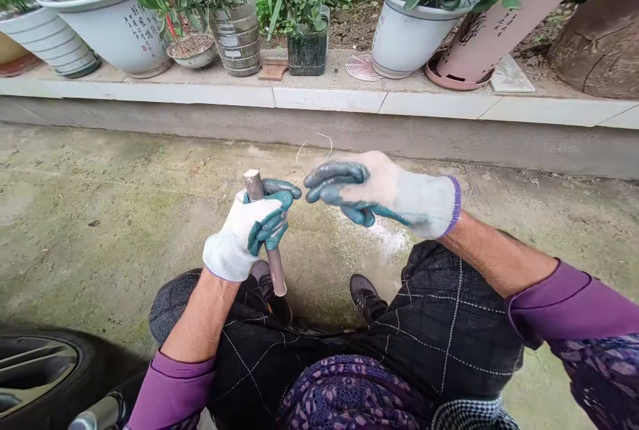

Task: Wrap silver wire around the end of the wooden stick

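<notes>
The left hand (259,220) is wrapped around the stick (254,186). Right of the stick, the right hand (367,185) nears thin string (331,144); I can't tell if it pinches.

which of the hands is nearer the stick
Left. The left hand is wrapped around the stick, while the right hand is off to its right, apart from it.

Potted plants (306,52) stand near what seems a stump (602,50).
</notes>
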